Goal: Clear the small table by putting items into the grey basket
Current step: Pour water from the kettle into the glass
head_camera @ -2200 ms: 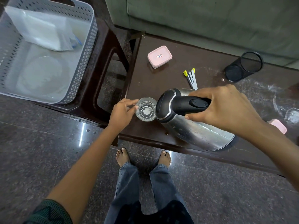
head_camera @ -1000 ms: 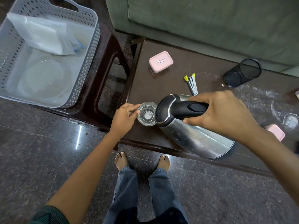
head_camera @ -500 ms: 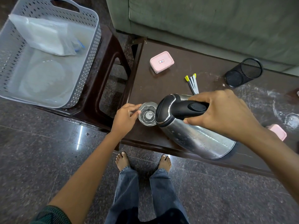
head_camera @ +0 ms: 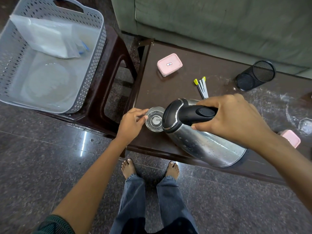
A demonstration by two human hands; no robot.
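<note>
Right grip clasping kettle, tilted toward 9 o'clock | left grip holding glass | risk: overfilling, spilling onto bench

The grey basket has little holes in its walls and sits on a dark stool, just beside the small table. A clear plastic bag lies inside it. The brown table top is scratched. A shiny metal kettle with a black lid and handle is tipped over, its spout at a small clear glass near the table's left edge. The right hand grips the kettle handle. The left hand holds the glass. A shut pink box sits farther back. Pens with yellow tips lie together. A black mesh cup lies on its side. Another pink box sits on the right.
</note>
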